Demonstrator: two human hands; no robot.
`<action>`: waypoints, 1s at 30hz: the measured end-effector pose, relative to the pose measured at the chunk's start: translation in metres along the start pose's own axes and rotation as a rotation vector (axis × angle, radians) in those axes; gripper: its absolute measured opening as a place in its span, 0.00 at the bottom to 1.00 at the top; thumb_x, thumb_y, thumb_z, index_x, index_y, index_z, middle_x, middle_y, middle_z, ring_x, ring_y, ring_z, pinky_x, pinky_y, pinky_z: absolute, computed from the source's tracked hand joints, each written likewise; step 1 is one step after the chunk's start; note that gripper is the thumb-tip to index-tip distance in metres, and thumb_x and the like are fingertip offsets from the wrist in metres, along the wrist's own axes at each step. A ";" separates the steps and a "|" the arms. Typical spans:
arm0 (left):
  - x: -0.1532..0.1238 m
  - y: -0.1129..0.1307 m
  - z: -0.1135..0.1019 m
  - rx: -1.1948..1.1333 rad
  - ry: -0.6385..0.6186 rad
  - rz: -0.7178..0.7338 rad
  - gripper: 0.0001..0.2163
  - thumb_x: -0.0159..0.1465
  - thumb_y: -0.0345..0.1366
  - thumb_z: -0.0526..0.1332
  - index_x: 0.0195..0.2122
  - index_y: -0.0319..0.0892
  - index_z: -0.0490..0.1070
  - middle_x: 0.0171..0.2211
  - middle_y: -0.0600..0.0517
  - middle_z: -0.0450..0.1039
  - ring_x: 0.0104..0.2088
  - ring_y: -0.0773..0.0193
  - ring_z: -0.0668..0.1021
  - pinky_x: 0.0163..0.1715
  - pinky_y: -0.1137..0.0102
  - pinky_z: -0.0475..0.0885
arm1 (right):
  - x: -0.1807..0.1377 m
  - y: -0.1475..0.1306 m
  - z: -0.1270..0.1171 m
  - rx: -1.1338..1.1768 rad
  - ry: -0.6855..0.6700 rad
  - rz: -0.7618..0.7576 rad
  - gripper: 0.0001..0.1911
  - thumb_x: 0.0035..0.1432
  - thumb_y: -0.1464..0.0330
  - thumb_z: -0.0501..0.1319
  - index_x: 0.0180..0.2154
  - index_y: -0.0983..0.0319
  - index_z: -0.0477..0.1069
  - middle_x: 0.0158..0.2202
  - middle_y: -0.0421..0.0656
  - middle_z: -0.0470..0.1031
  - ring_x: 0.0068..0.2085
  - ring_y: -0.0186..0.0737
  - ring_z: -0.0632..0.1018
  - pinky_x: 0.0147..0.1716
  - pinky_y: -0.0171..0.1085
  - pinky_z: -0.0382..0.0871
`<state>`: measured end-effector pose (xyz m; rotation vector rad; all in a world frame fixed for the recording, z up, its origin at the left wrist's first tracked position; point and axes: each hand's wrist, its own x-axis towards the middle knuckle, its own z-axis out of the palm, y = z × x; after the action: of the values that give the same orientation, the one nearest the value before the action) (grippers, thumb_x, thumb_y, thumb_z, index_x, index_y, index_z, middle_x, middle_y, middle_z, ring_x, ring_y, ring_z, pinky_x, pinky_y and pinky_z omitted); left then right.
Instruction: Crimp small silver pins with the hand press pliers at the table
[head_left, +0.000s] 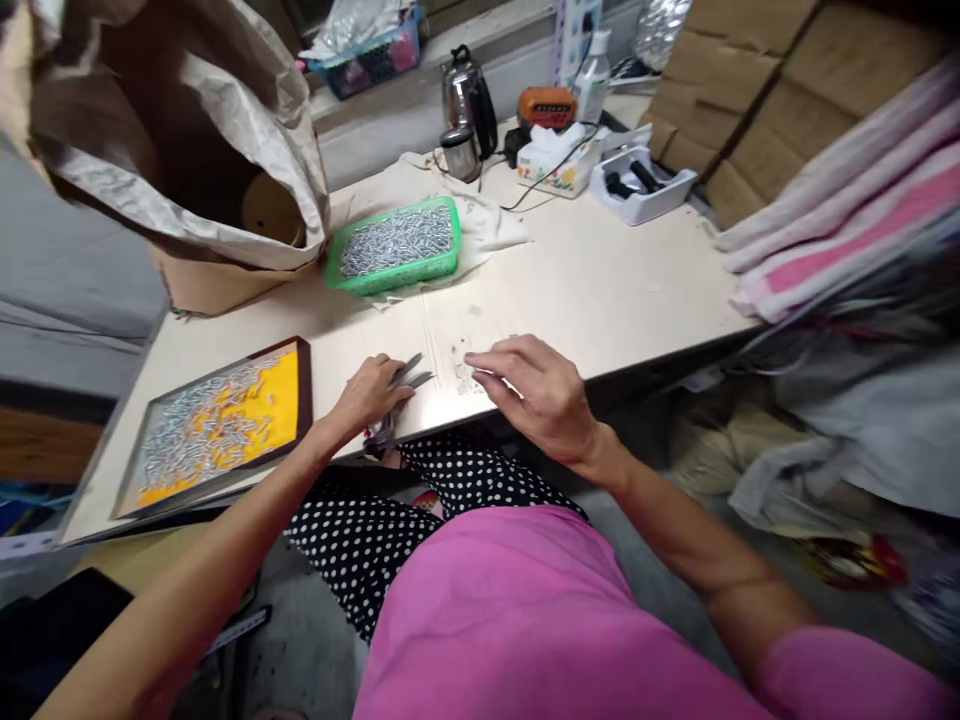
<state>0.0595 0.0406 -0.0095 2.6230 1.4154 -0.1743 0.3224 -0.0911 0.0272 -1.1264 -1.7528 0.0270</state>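
Note:
My left hand (369,392) is at the front edge of the table, closed around a scissors-like tool (418,379). Two pointed grey blades stick out to the right, spread slightly apart; the grip is mostly hidden. Across a small gap, my right hand (536,395) hovers above the tabletop with thumb and forefinger pinched near their tips. Whatever sits in that pinch is too small to make out. Left of my left hand lies a dark-framed tray (304,385) with a yellow bottom, strewn with many small silvery metal pieces. A green plastic basket (394,280) farther back is filled with similar pieces.
Dark specks dot the pale table (600,270) between my hands. A large paper sack (240,265) gapes at the back left. Along the back stand a steel kettle (463,85), tissue box (551,165), white bottle (594,80) and white tray (660,205). Towels (847,230) hang at right.

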 end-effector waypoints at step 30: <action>-0.004 0.015 -0.008 0.044 0.047 -0.006 0.17 0.60 0.42 0.63 0.47 0.38 0.75 0.44 0.41 0.76 0.45 0.52 0.77 0.44 0.66 0.70 | -0.019 -0.002 0.014 -0.016 -0.152 0.028 0.14 0.66 0.71 0.56 0.52 0.63 0.71 0.47 0.48 0.76 0.50 0.43 0.73 0.51 0.42 0.68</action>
<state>0.0701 0.0305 0.0007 2.6755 1.4508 -0.1477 0.3118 -0.0992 0.0075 -1.1860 -1.8740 0.1183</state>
